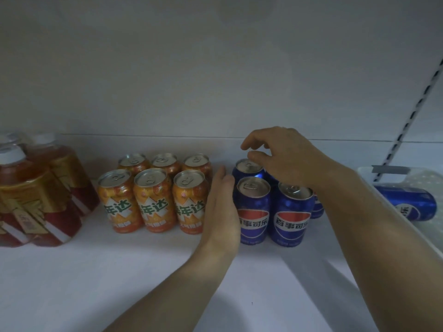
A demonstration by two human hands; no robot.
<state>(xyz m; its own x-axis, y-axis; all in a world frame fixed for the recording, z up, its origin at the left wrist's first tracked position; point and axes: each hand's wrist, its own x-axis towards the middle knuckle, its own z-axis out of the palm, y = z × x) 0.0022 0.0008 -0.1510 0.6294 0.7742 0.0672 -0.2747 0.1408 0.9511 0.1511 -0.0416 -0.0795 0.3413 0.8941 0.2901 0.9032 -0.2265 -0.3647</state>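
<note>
Several blue cola cans (291,212) stand upright in a cluster on the white shelf (143,271). My left hand (221,209) lies flat and straight against the left side of the front-left blue can (254,212). My right hand (285,156) hovers above the back of the cluster with loosely curled fingers, its thumb just over the top of the rear-left blue can (247,167). It holds nothing. Part of the cluster is hidden under my right wrist.
Several orange soda cans (153,200) stand in two rows left of my left hand. Bottles of amber drink (36,200) fill the far left. A white basket (407,212) at the right holds one blue can (407,202) lying on its side. A slotted shelf upright (407,125) rises at the right.
</note>
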